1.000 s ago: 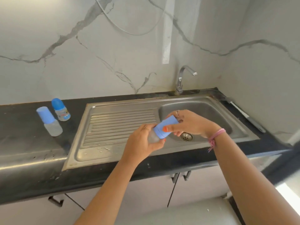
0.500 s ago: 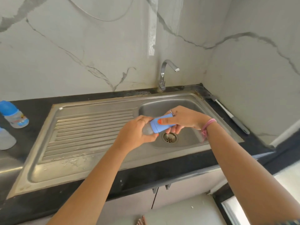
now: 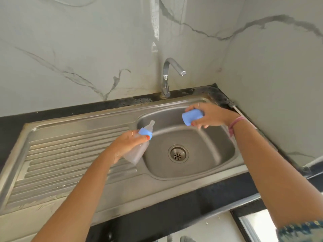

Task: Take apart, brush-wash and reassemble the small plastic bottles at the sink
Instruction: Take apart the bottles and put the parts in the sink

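My left hand (image 3: pixel 125 144) grips a small frosted plastic bottle (image 3: pixel 137 151) with a blue collar and a clear teat, tilted over the left rim of the sink basin (image 3: pixel 206 151). My right hand (image 3: pixel 212 115) holds the bottle's blue cap (image 3: pixel 192 117) apart from it, above the basin's far right side. The two hands are well separated. The cap's open end faces left.
A chrome tap (image 3: pixel 166 75) stands behind the basin, not running. The ribbed steel drainboard (image 3: pixel 70 154) lies to the left. A long-handled brush (image 3: pixel 234 106) rests on the black counter along the right wall, partly hidden by my right arm. The drain (image 3: pixel 178 153) is open.
The blue cap has come off the bottle: my right hand carried it up and right, while the left kept the bottle. The view swung right, and the two bottles on the left counter left the frame.
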`<state>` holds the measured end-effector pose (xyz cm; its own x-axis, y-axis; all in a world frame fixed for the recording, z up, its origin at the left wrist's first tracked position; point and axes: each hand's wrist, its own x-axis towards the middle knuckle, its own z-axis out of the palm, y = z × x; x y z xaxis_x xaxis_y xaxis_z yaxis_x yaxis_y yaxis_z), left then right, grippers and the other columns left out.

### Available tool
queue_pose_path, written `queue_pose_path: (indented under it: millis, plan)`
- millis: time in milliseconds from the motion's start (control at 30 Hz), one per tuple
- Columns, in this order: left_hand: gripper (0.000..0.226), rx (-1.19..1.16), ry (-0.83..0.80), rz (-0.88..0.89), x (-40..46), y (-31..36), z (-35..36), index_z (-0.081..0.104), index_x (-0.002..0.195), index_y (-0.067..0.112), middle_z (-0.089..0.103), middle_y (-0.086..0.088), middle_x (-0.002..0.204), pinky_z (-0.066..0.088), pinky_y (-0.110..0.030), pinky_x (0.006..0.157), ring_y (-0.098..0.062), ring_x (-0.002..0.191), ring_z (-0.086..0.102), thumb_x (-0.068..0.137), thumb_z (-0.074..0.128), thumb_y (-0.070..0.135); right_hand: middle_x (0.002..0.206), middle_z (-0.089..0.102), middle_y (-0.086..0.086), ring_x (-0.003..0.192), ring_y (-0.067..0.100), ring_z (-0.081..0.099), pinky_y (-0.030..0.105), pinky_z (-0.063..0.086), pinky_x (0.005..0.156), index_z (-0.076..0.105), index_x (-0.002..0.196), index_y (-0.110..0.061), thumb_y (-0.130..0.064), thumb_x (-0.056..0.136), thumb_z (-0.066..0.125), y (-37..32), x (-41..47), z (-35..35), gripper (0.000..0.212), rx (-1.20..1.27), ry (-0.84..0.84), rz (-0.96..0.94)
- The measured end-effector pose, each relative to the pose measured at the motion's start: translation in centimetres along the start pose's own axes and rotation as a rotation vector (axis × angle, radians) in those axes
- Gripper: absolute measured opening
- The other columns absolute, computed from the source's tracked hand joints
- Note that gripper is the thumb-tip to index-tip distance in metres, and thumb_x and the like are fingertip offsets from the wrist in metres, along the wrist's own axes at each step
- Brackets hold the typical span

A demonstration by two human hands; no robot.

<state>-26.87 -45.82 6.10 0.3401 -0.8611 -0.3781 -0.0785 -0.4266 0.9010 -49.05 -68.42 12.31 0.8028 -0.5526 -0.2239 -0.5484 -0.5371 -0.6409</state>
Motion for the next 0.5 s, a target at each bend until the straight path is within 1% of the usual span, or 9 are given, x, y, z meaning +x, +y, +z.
queue_pose_path:
  millis: [67, 133, 167, 200, 267, 300, 333, 400, 500]
  plan:
    - [0.022, -0.068, 0.104, 0.027, 1.2, -0.4, 0.8, 0.067, 0.093, 0.035, 0.071, 0.005, 0.09, 0.047, -0.03, 0.071, -0.014, 0.078, 0.065, 0.076, 0.078, 0.041, 0.09, 0.063, 0.007, 0.062, 0.013, 0.062, 0.018, 0.05, 0.052, 0.052, 0.128, -0.021, -0.003, 0.086, 0.058, 1.9, 1.7, 2.1, 0.047, -0.095, -0.114, 0.148]
    - [0.021, -0.153, 0.192, 0.054, 2.3, -0.6, 1.9, 0.063, 0.101, 0.038, 0.069, 0.009, 0.096, 0.048, -0.032, 0.078, -0.014, 0.087, 0.065, 0.083, 0.074, 0.035, 0.081, 0.06, 0.002, 0.064, 0.014, 0.061, 0.021, 0.052, 0.056, 0.052, 0.13, -0.016, -0.006, 0.089, 0.049, 4.4, 3.4, 4.5, 0.042, -0.159, -0.216, 0.244]
    - [0.026, -0.195, 0.215, 0.063, 2.8, -0.7, 2.4, 0.06, 0.105, 0.038, 0.068, 0.009, 0.101, 0.049, -0.034, 0.082, -0.015, 0.092, 0.065, 0.084, 0.074, 0.036, 0.085, 0.061, 0.002, 0.068, 0.018, 0.062, 0.025, 0.054, 0.061, 0.051, 0.133, -0.015, -0.007, 0.09, 0.048, 5.6, 4.0, 5.7, 0.044, -0.192, -0.26, 0.262]
    - [0.032, -0.226, 0.232, 0.06, 3.2, -0.8, 2.9, 0.057, 0.109, 0.039, 0.067, 0.009, 0.107, 0.049, -0.036, 0.086, -0.015, 0.097, 0.064, 0.082, 0.075, 0.039, 0.098, 0.064, 0.005, 0.077, 0.022, 0.063, 0.031, 0.055, 0.069, 0.051, 0.136, -0.015, -0.007, 0.091, 0.048, 6.9, 4.6, 6.9, 0.046, -0.249, -0.308, 0.258]
    - [0.04, -0.235, 0.265, 0.056, 3.9, -0.8, 3.8, 0.053, 0.115, 0.04, 0.065, 0.007, 0.115, 0.05, -0.038, 0.09, -0.015, 0.103, 0.063, 0.081, 0.074, 0.045, 0.131, 0.058, 0.009, 0.108, 0.027, 0.06, 0.036, 0.05, 0.093, 0.051, 0.137, -0.014, -0.008, 0.089, 0.055, 9.7, 5.3, 8.9, 0.049, -0.413, -0.357, 0.231]
    - [0.042, -0.227, 0.286, 0.062, 4.1, -0.7, 4.4, 0.051, 0.118, 0.038, 0.064, 0.008, 0.115, 0.051, -0.035, 0.087, -0.013, 0.102, 0.063, 0.082, 0.073, 0.044, 0.137, 0.054, 0.009, 0.118, 0.027, 0.056, 0.036, 0.046, 0.099, 0.053, 0.136, -0.014, -0.009, 0.087, 0.059, 11.0, 5.2, 9.9, 0.05, -0.475, -0.367, 0.228]
    - [0.044, -0.212, 0.309, 0.074, 4.1, -0.4, 4.9, 0.05, 0.12, 0.036, 0.063, 0.01, 0.113, 0.051, -0.029, 0.082, -0.009, 0.1, 0.063, 0.083, 0.073, 0.041, 0.139, 0.053, 0.008, 0.122, 0.027, 0.054, 0.034, 0.044, 0.102, 0.053, 0.136, -0.015, -0.009, 0.085, 0.062, 12.2, 5.0, 10.7, 0.052, -0.51, -0.379, 0.242]
    - [0.046, -0.186, 0.344, 0.091, 4.5, 0.0, 6.0, 0.049, 0.121, 0.034, 0.062, 0.014, 0.108, 0.047, -0.021, 0.074, -0.003, 0.094, 0.062, 0.083, 0.074, 0.035, 0.14, 0.051, 0.007, 0.124, 0.026, 0.053, 0.031, 0.043, 0.101, 0.051, 0.137, -0.017, -0.008, 0.085, 0.064, 14.5, 4.6, 11.8, 0.055, -0.567, -0.452, 0.266]
    - [0.042, -0.123, 0.345, 0.099, 5.5, -0.1, 7.3, 0.051, 0.107, 0.039, 0.062, 0.014, 0.106, 0.047, -0.017, 0.073, 0.0, 0.089, 0.063, 0.078, 0.08, 0.03, 0.143, 0.047, 0.007, 0.124, 0.026, 0.053, 0.03, 0.042, 0.101, 0.051, 0.137, -0.017, -0.006, 0.084, 0.063, 17.2, 4.3, 12.7, 0.056, -0.588, -0.567, 0.31]
